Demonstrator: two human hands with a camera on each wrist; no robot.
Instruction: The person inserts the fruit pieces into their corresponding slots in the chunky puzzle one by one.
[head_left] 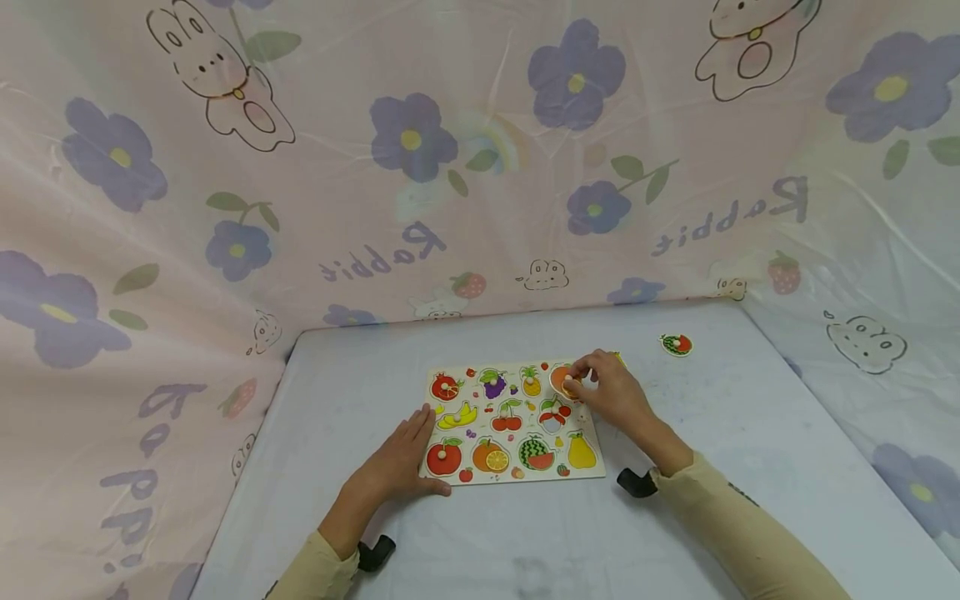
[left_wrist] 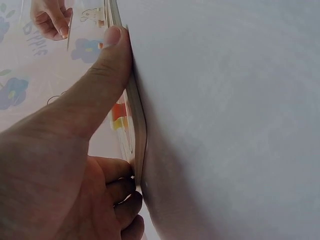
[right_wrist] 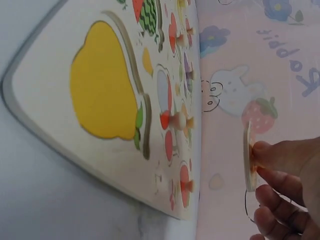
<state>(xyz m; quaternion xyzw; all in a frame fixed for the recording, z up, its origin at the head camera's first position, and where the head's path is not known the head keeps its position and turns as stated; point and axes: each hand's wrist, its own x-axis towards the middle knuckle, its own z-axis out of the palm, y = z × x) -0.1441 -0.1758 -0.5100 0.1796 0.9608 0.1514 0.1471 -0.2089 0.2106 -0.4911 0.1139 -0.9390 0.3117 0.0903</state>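
By its knob, my right hand (head_left: 613,392) pinches a round orange-coloured puzzle piece (head_left: 561,380). That piece is raised over the board's far right corner and shows edge-on in the right wrist view. Flat on the table lies the wooden fruit puzzle board (head_left: 474,432). My left hand (head_left: 401,454) rests at its near left corner, fingers along the left edge and thumb (left_wrist: 102,70) along the front edge. A yellow pear-shaped recess (right_wrist: 102,82) without a knob fills the board's near right corner. Several other fruits, such as the apple (head_left: 443,457), have knobs.
A loose watermelon piece (head_left: 677,344) lies on the white tabletop (head_left: 712,433) at the far right. Behind my right hand peeks part of a yellow piece (head_left: 618,357), mostly hidden. A printed curtain (head_left: 480,200) stands around the table's back and sides.
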